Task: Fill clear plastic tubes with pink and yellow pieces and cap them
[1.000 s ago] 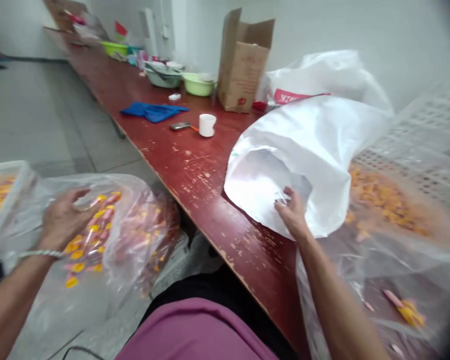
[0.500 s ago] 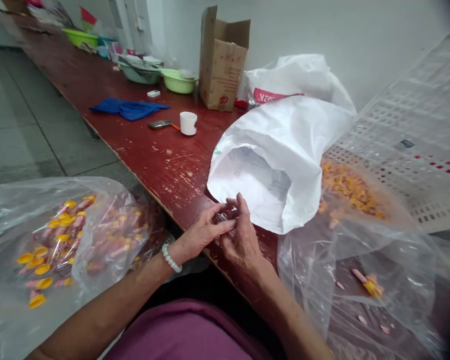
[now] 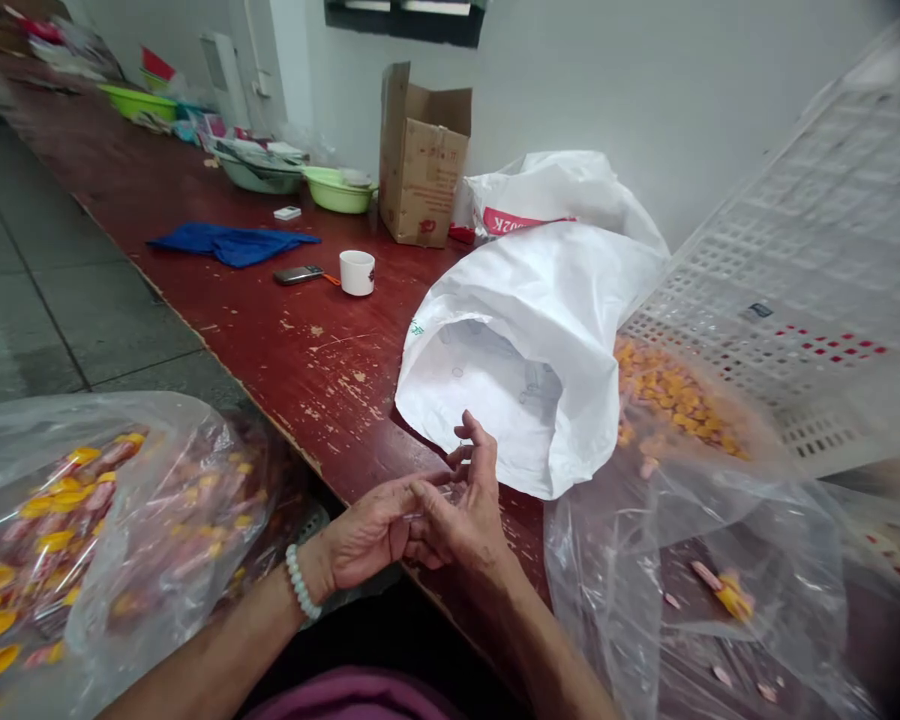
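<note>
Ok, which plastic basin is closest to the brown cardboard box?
The pale green round plastic basin, the only one standing right beside the brown cardboard box.

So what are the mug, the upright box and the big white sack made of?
Mug: glossy white, likely glazed ceramic. Box: matte brown corrugated cardboard, by its stiff folded flaps. Sack: smooth, slightly shiny, creased; probably plastic.

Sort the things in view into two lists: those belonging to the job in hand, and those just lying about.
Likely in the job:
left hand
right hand
clear item between them, partly hidden
white sack
bag of yellow-capped pieces

Likely just lying about:
white mug
handset
blue cloth
</note>
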Tool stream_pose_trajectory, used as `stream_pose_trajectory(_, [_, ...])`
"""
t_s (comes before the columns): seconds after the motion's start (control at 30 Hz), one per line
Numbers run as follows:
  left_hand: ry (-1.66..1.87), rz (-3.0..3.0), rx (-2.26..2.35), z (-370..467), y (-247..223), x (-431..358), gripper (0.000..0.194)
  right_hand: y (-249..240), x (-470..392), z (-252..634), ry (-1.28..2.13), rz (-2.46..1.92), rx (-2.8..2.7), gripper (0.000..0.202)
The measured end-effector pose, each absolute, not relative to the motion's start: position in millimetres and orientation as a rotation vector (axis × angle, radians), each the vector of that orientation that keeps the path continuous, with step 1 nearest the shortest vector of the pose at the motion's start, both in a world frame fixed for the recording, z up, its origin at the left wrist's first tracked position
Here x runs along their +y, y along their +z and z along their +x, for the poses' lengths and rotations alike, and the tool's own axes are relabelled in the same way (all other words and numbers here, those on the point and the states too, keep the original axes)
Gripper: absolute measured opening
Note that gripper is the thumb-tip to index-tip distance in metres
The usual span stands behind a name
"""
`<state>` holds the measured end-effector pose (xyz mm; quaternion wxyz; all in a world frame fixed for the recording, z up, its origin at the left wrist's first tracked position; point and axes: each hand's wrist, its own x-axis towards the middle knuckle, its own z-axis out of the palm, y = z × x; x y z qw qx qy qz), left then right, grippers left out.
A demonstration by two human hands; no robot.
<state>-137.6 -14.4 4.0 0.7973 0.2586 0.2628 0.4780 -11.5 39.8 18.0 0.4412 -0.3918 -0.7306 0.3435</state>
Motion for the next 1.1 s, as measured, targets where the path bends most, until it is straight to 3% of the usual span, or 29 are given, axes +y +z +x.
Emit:
stream_pose_trajectory(0.13, [0.963,0.631,0.520,-137,-2,-17,0.028,24,48,-9,0.824,-1.015,-1.800,0.075])
stream_pose_trajectory(0.27, [1.070,0.572,0.540,-140,-1,-10,0.043,29,51,-10,0.836,-1.033,-1.764,0.041])
stream_pose_trajectory(0.37, [1.223,0.593,0.659,-138,4,-1,0.045,27,46,-18,0.942,-0.997,-1.755,0.029])
stream_pose_trajectory(0.63, [1.449,0.577,0.788,-130,-5,18,0.025,35,50,-29,0.764,-0.873,-2.207,0.043])
stream_pose_trajectory(0.73, [1.378,0.574,0.843,-138,0,20,0.041,39,109,-4,0.700,-1.097,-2.147,0.047])
stream_pose_trajectory(0.87, [1.320,0.564,0.802,-149,7,19,0.058,31,209,44,0.178,-1.765,-2.178,0.065])
stream_pose_trajectory(0.97, [1.315,0.516,0.758,-153,9,22,0.040,17,249,68,0.128,-1.875,-2.226,0.069])
stream_pose_trajectory(1.1, [1.326,0.532,0.802,-154,7,28,0.014,-2,255,77,0.070,-1.952,-2.297,0.060])
